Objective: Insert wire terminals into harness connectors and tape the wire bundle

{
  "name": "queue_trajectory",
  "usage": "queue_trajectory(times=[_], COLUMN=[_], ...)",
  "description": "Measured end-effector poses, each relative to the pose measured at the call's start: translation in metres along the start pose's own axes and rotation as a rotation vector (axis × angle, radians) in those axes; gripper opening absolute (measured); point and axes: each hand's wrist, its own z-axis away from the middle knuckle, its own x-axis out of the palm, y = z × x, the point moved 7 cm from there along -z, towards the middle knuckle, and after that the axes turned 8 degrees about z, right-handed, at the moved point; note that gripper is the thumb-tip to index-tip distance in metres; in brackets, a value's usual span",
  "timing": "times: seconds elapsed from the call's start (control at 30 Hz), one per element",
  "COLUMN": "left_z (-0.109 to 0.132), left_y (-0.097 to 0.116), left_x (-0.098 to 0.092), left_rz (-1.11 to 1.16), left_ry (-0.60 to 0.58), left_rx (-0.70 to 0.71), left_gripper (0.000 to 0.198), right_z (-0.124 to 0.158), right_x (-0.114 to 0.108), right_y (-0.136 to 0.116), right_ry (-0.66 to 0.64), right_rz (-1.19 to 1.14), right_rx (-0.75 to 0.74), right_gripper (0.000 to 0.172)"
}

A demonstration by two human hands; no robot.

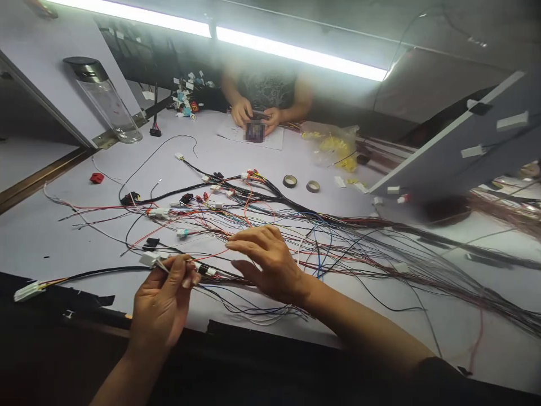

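Bright tube light (304, 53) slanting across the top, hazy grey wall (448, 62) upper right, pale panel (46, 62) upper left, whitish tabletop (51, 237) mid-frame.

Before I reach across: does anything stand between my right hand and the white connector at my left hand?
Yes: your left hand lies between your right hand and the white connector. Dark wires and a black-and-white connector also show in the gap, their height unclear.

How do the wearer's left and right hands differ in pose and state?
The left hand curls in a pinch at a white connector; the right hand is open, with no held thing visible. The left hand points away from the wearer, while the right hand points leftward over wires. Both are bare.
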Motion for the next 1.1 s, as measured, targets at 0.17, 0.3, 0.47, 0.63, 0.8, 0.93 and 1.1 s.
queue_trajectory(times=[0.17, 0.3, 0.47, 0.63, 0.8, 0.93, 1.1], left_z=[-0.004, -0.003, 0.002, 0.005, 0.005, 0.005, 0.009], left_y=[0.007, 0.007, 0.009, 0.01, 0.011, 0.01, 0.01], left_x=[-0.004, -0.003, 0.002, 0.004, 0.001, 0.001, 0.005], left_rz=[0.063, 0.103, 0.14, 0.106, 0.089, 0.074, 0.074], left_ry=[0.019, 0.014, -0.004, -0.006, -0.009, -0.026, -0.015], left_rx=[0.0, 0.006, -0.018, -0.015, -0.014, -0.021, -0.005], left_gripper=[0.027, 0.025, 0.026, 0.033, 0.037, 0.035, 0.039], right_z=[0.035, 0.05, 0.047, 0.022, 0.007, -0.007, -0.065], right_x=[-0.036, -0.046, -0.038, -0.057, -0.067, -0.101, -0.111], right_y=[0.042, 0.061, 0.058, 0.044, 0.089, 0.103, 0.074], right_ry=[0.189, 0.156, -0.001, 0.058, -0.372, -0.481, -0.449], right_rz=[-0.016, 0.067, 0.174, 0.503, 0.707, 0.452, -0.388], right_rx=[0.265, 0.336, 0.271, 0.129, 0.398, 0.621, 0.589], right_gripper=[0.013, 0.013, 0.016, 0.026, 0.019, 0.016, 0.023])
